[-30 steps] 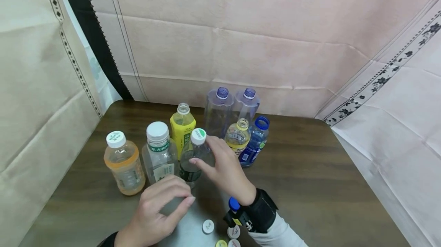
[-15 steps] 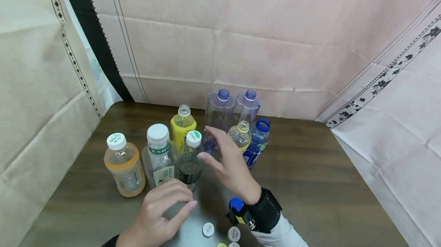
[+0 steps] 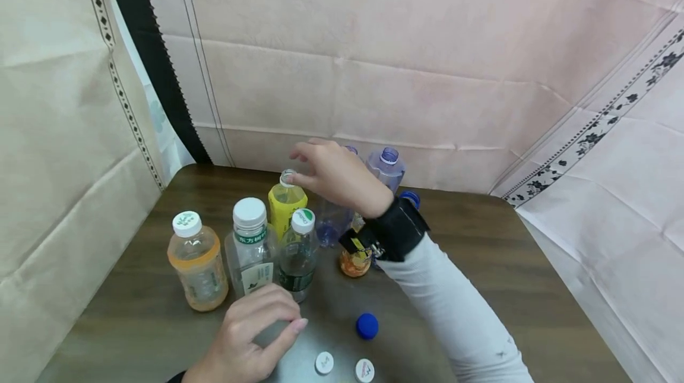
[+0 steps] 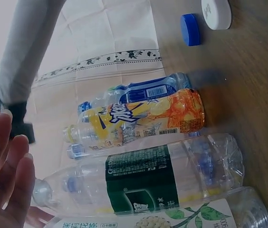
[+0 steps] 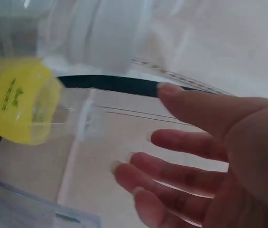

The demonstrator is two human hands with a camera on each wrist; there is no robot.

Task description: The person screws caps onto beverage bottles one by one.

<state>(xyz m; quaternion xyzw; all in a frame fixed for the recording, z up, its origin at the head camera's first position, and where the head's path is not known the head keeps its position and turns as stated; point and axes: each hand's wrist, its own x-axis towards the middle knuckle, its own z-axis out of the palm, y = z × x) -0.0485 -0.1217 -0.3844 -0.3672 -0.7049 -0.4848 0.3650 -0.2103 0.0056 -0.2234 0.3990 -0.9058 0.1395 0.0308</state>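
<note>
My right hand (image 3: 336,172) reaches to the back, thumb and fingers spread near the uncapped neck of a bottle with a yellow wrapper (image 3: 285,202). In the right wrist view, a gap shows between its fingers and that bottle's neck (image 5: 86,121). In front of the yellow bottle stands a clear bottle with a dark green label (image 3: 297,261) and a white cap. Loosely bent and holding nothing, my left hand (image 3: 256,332) hovers at the front, close before a larger clear bottle (image 3: 251,255) with a white lid.
An orange-banded bottle (image 3: 198,267) stands at the left. Behind and beneath my right forearm are purplish bottles (image 3: 387,169), an orange-labelled bottle (image 4: 148,116) and a blue-labelled bottle (image 4: 146,90). A blue cap (image 3: 367,326) and white caps (image 3: 323,363) lie in front.
My right hand has left the green-labelled bottle, which shifted slightly left and stands upright, and moved back and left to the yellow bottle's neck. My left hand has hardly moved.
</note>
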